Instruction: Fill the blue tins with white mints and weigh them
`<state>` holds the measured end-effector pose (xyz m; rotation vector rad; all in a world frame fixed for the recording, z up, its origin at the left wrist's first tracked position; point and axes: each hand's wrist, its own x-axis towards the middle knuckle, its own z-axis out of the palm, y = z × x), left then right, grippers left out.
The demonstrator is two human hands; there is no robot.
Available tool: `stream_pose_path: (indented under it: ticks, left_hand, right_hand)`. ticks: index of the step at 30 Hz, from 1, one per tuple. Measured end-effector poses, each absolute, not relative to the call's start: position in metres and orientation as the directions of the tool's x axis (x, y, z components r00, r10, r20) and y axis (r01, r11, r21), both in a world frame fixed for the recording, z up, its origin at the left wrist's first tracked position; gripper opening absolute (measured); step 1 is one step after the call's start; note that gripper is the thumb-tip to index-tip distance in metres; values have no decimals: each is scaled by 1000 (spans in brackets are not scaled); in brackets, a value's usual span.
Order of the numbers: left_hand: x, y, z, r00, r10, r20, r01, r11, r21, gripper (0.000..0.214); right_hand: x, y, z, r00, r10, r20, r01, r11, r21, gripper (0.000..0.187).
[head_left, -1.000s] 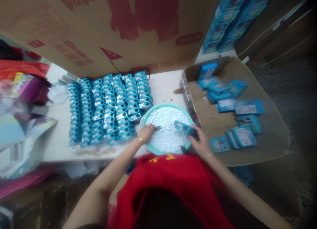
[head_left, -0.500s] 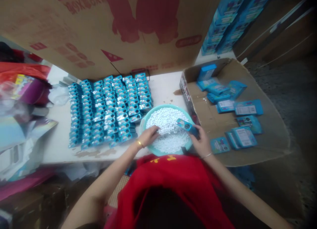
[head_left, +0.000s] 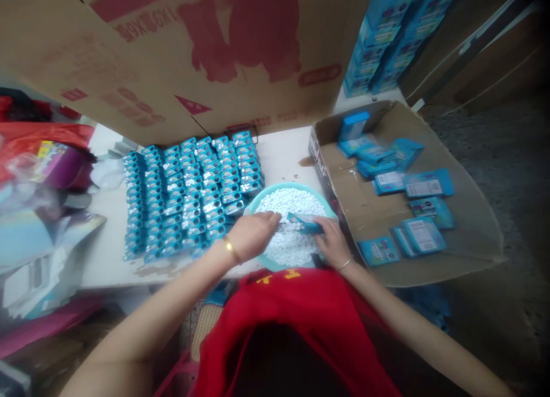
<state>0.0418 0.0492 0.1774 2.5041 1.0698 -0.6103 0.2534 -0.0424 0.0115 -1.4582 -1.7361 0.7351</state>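
While my right hand (head_left: 334, 242) is clamped on one blue pack (head_left: 310, 227) above the bowl (head_left: 256, 202) of pellets (head_left: 294, 201), my left hand (head_left: 258, 232) at the pack's nine o'clock, its hold I cannot tell, open carton (head_left: 356, 196) at two o'clock.

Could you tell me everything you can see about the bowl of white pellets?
The bowl is round, pale turquoise and looks like plastic. It appears to rest upright on the white table, filled with small white pellets, between rows of blue boxes and a cardboard tray. The left hand and right hand cover parts of its rim; whether they touch it is unclear.
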Motion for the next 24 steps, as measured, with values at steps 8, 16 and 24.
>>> stream_pose_path:
  ticks: [8, 16, 24]
  left_hand:
    - [64, 42, 203, 657, 560, -505, 672, -739, 54, 19]
    - [-17, 42, 83, 365, 713, -599, 918, -384, 102, 14]
    - [37, 20, -25, 487, 708, -511, 848, -245, 469, 20]
  right_hand:
    - [253, -48, 5, -73, 984, 162, 519, 176, -836, 38]
    - [270, -51, 16, 92, 995, 28, 448, -16, -894, 35]
    - [272, -56, 18, 200, 977, -78, 355, -146, -923, 38]
